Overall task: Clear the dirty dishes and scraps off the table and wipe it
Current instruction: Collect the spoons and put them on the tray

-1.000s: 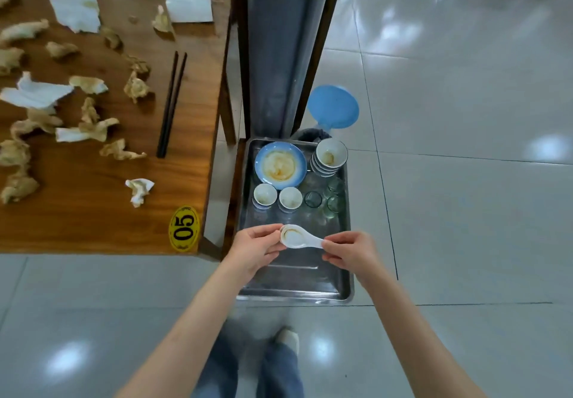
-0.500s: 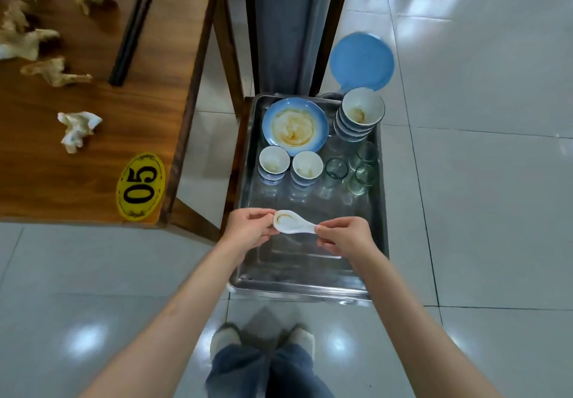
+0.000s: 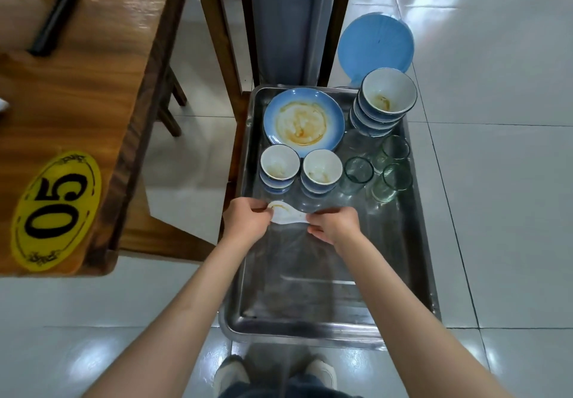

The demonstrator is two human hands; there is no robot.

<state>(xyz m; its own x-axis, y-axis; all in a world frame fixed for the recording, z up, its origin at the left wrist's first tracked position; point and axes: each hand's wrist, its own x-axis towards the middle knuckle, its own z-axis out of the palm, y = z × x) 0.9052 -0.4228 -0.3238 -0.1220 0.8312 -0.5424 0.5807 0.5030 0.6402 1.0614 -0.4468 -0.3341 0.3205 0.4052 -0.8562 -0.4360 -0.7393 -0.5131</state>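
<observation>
Both forearms reach forward over the metal tray, where the left hand pinches the bowl end of a stained white spoon and the right hand pinches its handle, fingers curled round it. The spoon sits low over the tray, just before two small bowls; whether it touches the tray is unclear. The hands hide both its ends, and the counter is cut off at the left.

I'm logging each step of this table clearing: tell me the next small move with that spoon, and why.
Probably lower the white spoon onto the bare metal of the tray in front of the two small cups and let go. Both the left hand and right hand hold it just above the tray, where the other dirty dishes already sit.
</observation>
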